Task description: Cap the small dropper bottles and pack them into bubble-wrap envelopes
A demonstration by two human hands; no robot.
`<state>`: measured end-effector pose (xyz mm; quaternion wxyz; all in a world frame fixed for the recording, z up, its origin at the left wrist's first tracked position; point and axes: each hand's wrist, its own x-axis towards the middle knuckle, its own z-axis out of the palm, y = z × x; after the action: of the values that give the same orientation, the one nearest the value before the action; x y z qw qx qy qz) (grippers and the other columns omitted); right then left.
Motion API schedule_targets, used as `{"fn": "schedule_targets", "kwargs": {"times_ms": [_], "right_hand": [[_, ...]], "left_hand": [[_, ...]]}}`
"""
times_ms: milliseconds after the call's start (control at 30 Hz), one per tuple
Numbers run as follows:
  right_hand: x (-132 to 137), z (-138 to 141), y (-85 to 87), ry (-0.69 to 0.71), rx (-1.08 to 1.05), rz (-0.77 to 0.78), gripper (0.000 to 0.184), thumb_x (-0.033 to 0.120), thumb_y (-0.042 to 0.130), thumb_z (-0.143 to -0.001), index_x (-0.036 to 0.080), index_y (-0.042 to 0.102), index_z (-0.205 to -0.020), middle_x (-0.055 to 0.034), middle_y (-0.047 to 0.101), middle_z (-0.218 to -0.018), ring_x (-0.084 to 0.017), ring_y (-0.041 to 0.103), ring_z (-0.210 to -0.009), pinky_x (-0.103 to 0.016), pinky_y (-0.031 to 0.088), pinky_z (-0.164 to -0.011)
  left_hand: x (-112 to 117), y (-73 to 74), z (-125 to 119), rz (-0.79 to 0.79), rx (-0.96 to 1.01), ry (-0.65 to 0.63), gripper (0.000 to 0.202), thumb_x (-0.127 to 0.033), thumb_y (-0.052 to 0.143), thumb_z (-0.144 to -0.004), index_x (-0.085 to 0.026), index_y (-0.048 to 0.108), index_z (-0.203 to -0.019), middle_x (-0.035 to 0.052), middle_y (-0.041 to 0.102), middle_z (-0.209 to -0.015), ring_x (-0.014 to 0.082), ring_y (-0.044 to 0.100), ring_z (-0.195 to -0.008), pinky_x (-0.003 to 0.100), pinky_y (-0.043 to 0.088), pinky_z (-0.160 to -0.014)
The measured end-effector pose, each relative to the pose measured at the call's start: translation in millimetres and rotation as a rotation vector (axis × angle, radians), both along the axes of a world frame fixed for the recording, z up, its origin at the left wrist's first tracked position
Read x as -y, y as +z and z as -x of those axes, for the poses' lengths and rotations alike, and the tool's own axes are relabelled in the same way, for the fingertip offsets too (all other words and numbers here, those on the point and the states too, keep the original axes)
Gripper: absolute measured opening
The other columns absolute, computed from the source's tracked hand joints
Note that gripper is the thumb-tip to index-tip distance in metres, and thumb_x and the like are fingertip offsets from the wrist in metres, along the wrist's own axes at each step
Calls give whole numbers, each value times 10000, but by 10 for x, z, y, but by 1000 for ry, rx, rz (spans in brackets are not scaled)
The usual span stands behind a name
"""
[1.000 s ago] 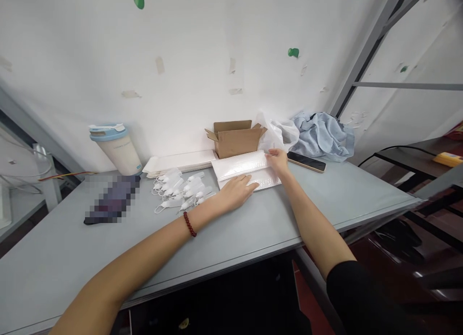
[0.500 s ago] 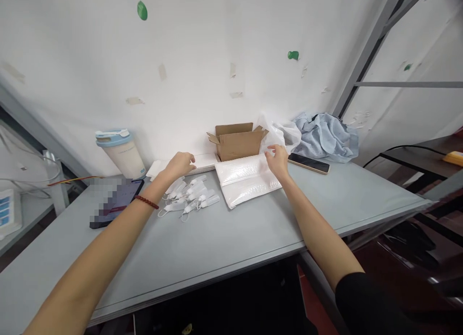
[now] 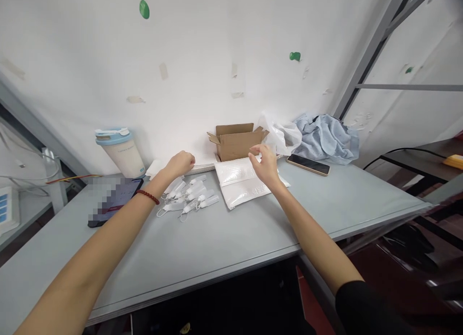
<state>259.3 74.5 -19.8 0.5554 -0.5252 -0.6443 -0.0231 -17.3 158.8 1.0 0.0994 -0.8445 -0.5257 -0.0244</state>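
My left hand [image 3: 180,162] is curled closed at the near edge of a flat stack of white envelopes [image 3: 202,165] by the wall; what its fingers hold is hidden. A heap of small white packaged items [image 3: 188,196] lies just below that hand. My right hand [image 3: 265,164] hovers with fingers loosely apart over white bubble mailers [image 3: 242,181] lying in front of an open cardboard box [image 3: 236,141]. It holds nothing that I can see.
A blue-lidded tub [image 3: 119,151] stands at the back left, a dark tablet [image 3: 115,200] beside it. A phone [image 3: 308,164], a clear plastic bag [image 3: 282,134] and a blue cloth [image 3: 327,137] lie at the back right. The grey table [image 3: 224,238] ends in an edge at the right.
My left hand left the mailers and went to the envelope stack at the back. My right hand let go of the mailer's far corner and drew back left above it.
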Motion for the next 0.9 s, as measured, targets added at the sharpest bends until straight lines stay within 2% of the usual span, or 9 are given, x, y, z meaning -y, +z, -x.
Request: {"fn": "schedule_targets", "kwargs": {"times_ms": [133,233,367,500,633,700,800,900], "right_hand": [[19,52,-9,40,42,15,128,203,492,-808,180,568,-908,-95,593,-979,-213,560,-918,-376,462,-773],[26,75,-24,62,63,20,117,206,494,-810,191,562,-904,-88,593,-974,-216,559,-921,-384,456,-788],[28,94,-53,88,105,22,107,214,495,-817,196,556,-904,-83,595,-968,-220,555,-922,-402,441,-837],[48,120,-53,110,139,17,120,225,489,-835,190,552,-931,-95,586,-986,-229,543,-940,-399,446,-839],[176,223,23,118,220,-43,217,307,458,-886,164,540,-1026,-135,559,-1051,-248,503,-1032,-409,422,-907],[276,314,63,187,292,-39,296,375,448,-900,166,520,-1097,-144,536,-1117,-252,471,-1102,-414,400,-951],[404,461,64,374,442,48,520,500,513,-843,185,421,-1247,-160,461,-1260,-275,400,-1215,-452,376,-987],[462,557,-1,460,594,207,800,572,589,-746,172,280,-1367,-207,335,-1387,-328,277,-1318,-529,313,-1017]], "left_hand": [[35,-54,-60,-55,-84,11,296,-114,475,-766,-146,683,-975,131,671,-1002,271,555,-1008,304,437,-722],[50,-63,-104,-113,-109,84,321,-36,424,-761,-96,667,-962,180,649,-978,291,555,-984,324,432,-706],[69,29,-55,-202,-97,184,374,18,340,-772,-48,648,-974,222,626,-925,310,568,-931,356,423,-689],[236,111,81,-283,-87,179,404,-23,324,-817,-106,635,-1061,187,622,-966,305,545,-972,370,409,-729],[631,11,124,-489,-41,4,386,-63,351,-837,-170,650,-1057,162,627,-1004,306,535,-957,403,396,-728],[859,-88,77,-573,9,-112,384,-46,372,-828,-188,646,-1057,151,631,-1028,300,532,-962,403,389,-729],[1147,-220,-64,-644,79,-319,333,-91,391,-872,-197,624,-1084,144,631,-1059,277,545,-945,388,384,-712],[1334,-296,-229,-748,31,-500,253,-145,416,-901,-188,624,-1039,121,654,-1027,239,567,-876,348,376,-660]]}}
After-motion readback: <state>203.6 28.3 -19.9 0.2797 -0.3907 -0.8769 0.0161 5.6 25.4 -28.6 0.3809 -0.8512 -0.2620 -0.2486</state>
